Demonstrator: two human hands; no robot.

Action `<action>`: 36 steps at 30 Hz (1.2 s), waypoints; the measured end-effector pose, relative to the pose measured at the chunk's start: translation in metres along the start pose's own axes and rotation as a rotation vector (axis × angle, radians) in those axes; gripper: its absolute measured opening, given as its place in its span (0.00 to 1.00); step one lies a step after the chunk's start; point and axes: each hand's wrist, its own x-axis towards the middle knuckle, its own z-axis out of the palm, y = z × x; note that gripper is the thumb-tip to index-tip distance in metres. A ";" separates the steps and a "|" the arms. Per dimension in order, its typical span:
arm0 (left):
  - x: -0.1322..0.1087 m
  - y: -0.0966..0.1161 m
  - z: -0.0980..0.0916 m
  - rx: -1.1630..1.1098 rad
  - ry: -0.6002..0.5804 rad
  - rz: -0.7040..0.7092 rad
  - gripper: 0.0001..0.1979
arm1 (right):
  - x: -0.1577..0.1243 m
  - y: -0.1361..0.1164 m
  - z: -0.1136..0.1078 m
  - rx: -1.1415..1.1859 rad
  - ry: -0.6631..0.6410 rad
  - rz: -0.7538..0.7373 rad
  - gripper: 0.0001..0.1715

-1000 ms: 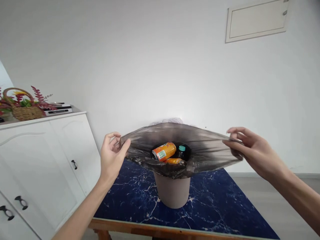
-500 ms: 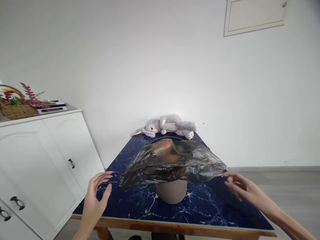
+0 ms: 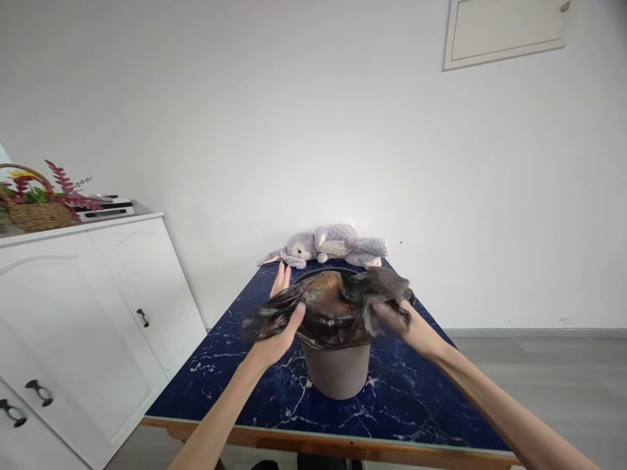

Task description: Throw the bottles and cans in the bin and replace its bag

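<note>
A grey trash bin (image 3: 337,372) stands upright on the blue marbled table, lined with a thin black garbage bag (image 3: 337,331). Brownish, crumpled contents show inside the bag's mouth. On the left, my left hand (image 3: 281,336) has its thumb in front of the bunched plastic and its fingers behind, gripping it. At the right side of the rim, my right hand (image 3: 394,316) is in a gathered fold of the bag; the plastic and motion blur hide most of its fingers.
A grey plush rabbit (image 3: 337,243) lies on the table's far end against the wall. White cabinets (image 3: 122,287) stand at left, with a wicker flower basket (image 3: 39,215) on top. The wooden table edge (image 3: 294,440) is nearest me.
Both hands have moved inward from beside the bag to the bin's rim and taken hold of the plastic. The bag's spread sides are now bunched toward the middle.
</note>
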 end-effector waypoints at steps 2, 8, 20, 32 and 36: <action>0.013 0.028 -0.002 0.003 0.023 0.066 0.30 | 0.017 -0.023 0.008 0.074 0.022 -0.050 0.31; 0.034 0.067 -0.004 -0.536 0.119 0.057 0.24 | 0.051 -0.067 0.011 0.554 0.106 -0.032 0.18; 0.049 0.091 0.007 -0.735 0.086 -0.044 0.19 | 0.066 -0.116 0.013 0.892 0.006 -0.012 0.07; 0.065 0.076 0.036 -0.204 -0.009 0.017 0.17 | 0.054 -0.130 0.007 0.639 -0.129 -0.038 0.39; 0.061 0.069 0.034 -0.233 0.012 0.012 0.17 | 0.044 -0.087 0.008 0.537 -0.067 0.088 0.43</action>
